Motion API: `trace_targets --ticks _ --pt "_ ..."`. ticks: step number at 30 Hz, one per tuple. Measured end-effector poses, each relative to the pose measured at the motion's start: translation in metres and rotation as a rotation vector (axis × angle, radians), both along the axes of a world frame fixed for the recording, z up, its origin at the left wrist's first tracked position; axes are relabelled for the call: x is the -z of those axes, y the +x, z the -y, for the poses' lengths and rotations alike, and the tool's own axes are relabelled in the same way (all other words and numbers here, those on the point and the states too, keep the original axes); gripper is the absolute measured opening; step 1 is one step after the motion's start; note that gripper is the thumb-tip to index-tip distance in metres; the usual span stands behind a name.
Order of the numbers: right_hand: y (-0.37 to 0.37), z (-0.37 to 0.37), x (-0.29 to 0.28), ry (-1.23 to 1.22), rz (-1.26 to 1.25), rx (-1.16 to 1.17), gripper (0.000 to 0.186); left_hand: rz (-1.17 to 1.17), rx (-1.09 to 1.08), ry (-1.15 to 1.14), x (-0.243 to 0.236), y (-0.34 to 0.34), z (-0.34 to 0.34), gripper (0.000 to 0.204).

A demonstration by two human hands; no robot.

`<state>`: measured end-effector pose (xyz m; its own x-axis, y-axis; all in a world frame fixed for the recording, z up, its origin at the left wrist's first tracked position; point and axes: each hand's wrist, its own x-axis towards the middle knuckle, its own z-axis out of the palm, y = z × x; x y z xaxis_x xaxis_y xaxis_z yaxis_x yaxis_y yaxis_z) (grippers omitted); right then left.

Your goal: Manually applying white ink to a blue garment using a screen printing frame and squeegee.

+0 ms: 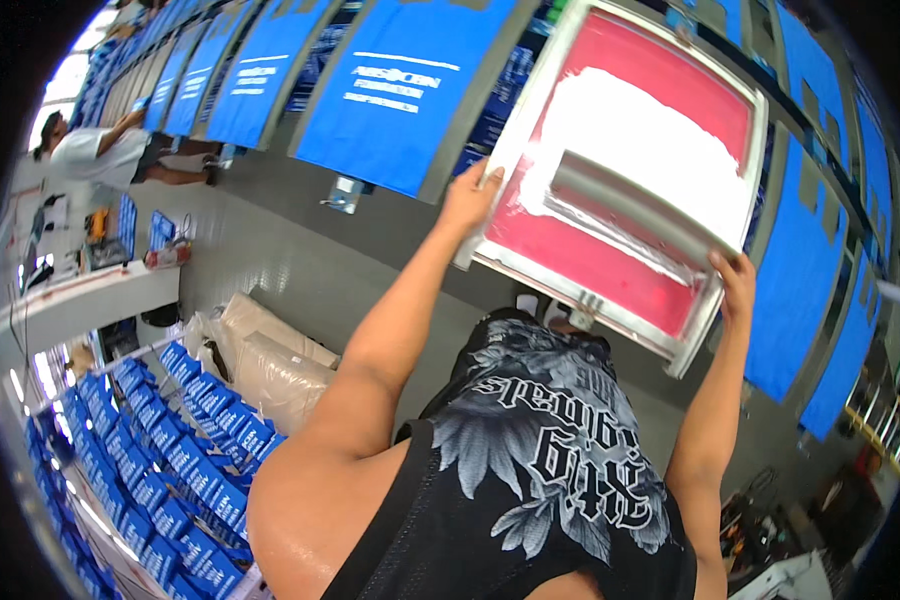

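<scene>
Both my hands hold a screen-printing frame (535, 100) tilted over a row of boards. Its pale rim surrounds red mesh (620, 285), with white ink (640, 120) spread thickly across the middle and far part. A squeegee (630, 205) with a wide grey blade lies across the mesh inside the rim. My left hand (473, 200) is closed around the rim at the near left. My right hand (736, 285) is closed on the near right rim, close to the squeegee's end. Beside the frame lies a blue fabric panel (390, 90) with white print.
More blue panels (800, 270) lie on boards to the right. Another person (95, 155) stands at the far left by the same row. Brown wrapped bundles (280, 370) rest on the floor. A rack of printed blue pieces (150, 470) stands at lower left, near a white table (100, 290).
</scene>
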<state>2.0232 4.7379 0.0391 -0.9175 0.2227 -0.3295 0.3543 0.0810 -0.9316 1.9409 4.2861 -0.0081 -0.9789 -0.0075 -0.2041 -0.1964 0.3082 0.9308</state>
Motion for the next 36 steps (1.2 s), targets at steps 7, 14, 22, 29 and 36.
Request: trace_targets --ticks 7,14,22,29,36 --pt "0.001 0.004 0.006 -0.032 -0.034 0.037 0.037 0.079 0.009 -0.032 -0.013 0.004 0.001 0.046" --pt "-0.007 -0.004 0.004 0.166 0.083 -0.032 0.036 0.146 0.075 -0.046 0.007 0.001 0.004 0.042" --pt "0.012 0.014 -0.019 0.180 0.017 -0.063 0.030 0.163 0.119 -0.129 -0.017 0.006 0.002 0.052" --pt "0.027 0.012 -0.021 0.474 -0.143 -0.157 0.040 -0.497 0.199 -0.526 -0.054 0.011 -0.001 0.047" --pt "0.048 0.069 -0.068 0.983 -0.206 -0.393 0.040 -0.636 0.744 -0.647 -0.121 0.006 -0.062 0.046"
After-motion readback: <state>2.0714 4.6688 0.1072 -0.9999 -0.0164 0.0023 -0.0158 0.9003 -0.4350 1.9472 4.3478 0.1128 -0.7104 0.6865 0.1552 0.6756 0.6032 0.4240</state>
